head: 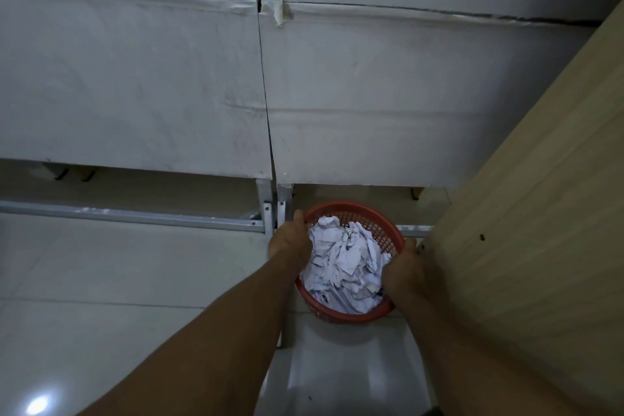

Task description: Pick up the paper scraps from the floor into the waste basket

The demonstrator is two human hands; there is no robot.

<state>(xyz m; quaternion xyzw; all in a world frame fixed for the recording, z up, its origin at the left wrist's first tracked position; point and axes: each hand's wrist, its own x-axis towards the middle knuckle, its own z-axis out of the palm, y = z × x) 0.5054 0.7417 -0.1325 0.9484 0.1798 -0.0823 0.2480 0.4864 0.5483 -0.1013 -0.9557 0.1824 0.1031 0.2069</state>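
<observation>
From the head camera, looking down: a red waste basket point(351, 311) of plastic mesh is sitting on the pale tiled floor point(101, 280), close to the foot of a grey partition wall point(135, 78) and just beside a light wooden panel point(540, 213) on the right; the paper scraps point(341, 263) are lying inside it, a crumpled white heap filling it nearly to the rim; the floor in sight is showing no loose scraps.

The left hand point(289, 240) is curling around the basket's left rim, its fingers closing on the edge with the thumb pointing up along the rim; the right hand point(403, 272) is gripping the right rim, fingers wrapping over the edge and partly hiding it; both bare forearms are reaching in from the bottom of the frame, one on each side of the basket.

A metal frame rail point(135, 214) is running along the floor under the partition, ending at an upright post just behind the basket.
</observation>
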